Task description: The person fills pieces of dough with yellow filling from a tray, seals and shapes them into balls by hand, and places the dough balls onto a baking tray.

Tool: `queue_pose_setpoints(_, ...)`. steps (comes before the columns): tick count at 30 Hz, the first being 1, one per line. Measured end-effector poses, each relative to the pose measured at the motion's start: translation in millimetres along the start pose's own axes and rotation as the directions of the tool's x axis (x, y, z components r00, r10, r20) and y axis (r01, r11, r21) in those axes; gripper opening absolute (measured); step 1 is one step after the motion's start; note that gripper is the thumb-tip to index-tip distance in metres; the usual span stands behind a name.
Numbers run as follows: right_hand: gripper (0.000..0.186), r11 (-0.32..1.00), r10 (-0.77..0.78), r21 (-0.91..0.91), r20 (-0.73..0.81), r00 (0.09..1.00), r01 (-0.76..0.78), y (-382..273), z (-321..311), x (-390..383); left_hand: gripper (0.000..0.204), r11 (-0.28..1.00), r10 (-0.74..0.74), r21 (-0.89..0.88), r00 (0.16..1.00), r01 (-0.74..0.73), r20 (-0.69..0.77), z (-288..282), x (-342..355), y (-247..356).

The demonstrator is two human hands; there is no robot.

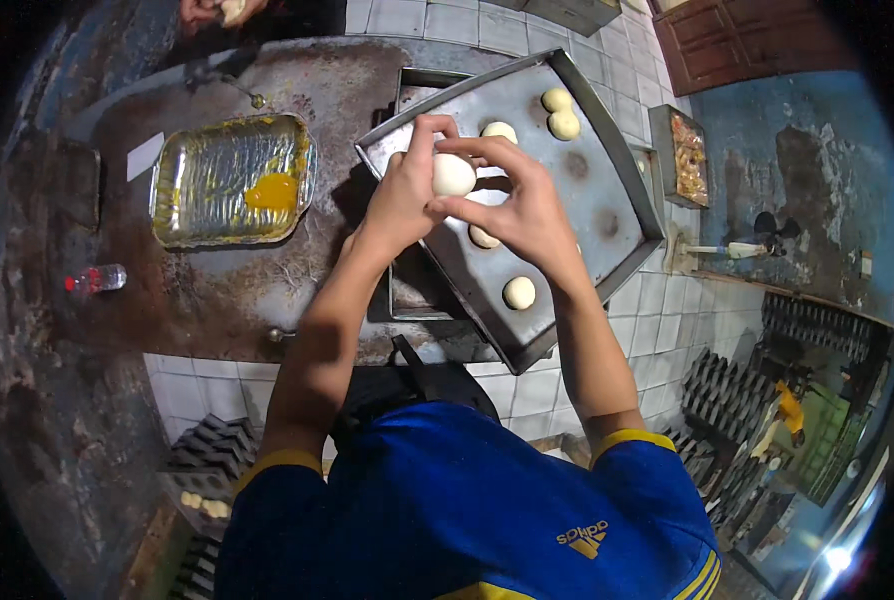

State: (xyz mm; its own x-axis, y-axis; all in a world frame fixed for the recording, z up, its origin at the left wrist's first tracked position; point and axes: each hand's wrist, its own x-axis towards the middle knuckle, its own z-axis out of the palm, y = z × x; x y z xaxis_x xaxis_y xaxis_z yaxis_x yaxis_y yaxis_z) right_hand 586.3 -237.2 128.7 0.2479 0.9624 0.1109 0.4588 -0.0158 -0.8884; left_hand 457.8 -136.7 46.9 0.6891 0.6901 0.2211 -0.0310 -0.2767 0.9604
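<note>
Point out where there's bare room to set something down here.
The stained tabletop is bare below the foil tray, right of the bottle. The metal tray has bare room along its right rim, below the paired dough balls. Crowded: mid-tray, where the left hand and right hand surround a pale ball.

One smooth, off-white, rounded dough ball (pixel 454 176), whole, is held between both hands just above the centre of the frame, raised over a grey rectangular metal tray (pixel 557 275). The tray lies skewed right of centre, its raised rim dark and its base marked by brownish round stains. On it, two pale dough balls (pixel 564 125) sit touching in the upper right part of the frame. A separate cream ball (pixel 519 293) rests below centre; two others are partly hidden by the hands.
</note>
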Motion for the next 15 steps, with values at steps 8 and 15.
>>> queue_pose_setpoints(8, 0.045, 0.981, 0.135, -0.16, 0.142, 0.981, -0.111, 109, 9, 34, 0.103, 0.866, -0.13, 0.498, 0.979, 0.035, 0.158, -22, 0, -26)
queue_pose_setpoints(15, 0.08, 0.539, -0.15, -0.737, 0.393, 0.907, 0.409, 152, 66, 27, 0.1, 0.761, -0.119, 0.649, 0.987, 0.023, 0.105, -43, -44, -67)
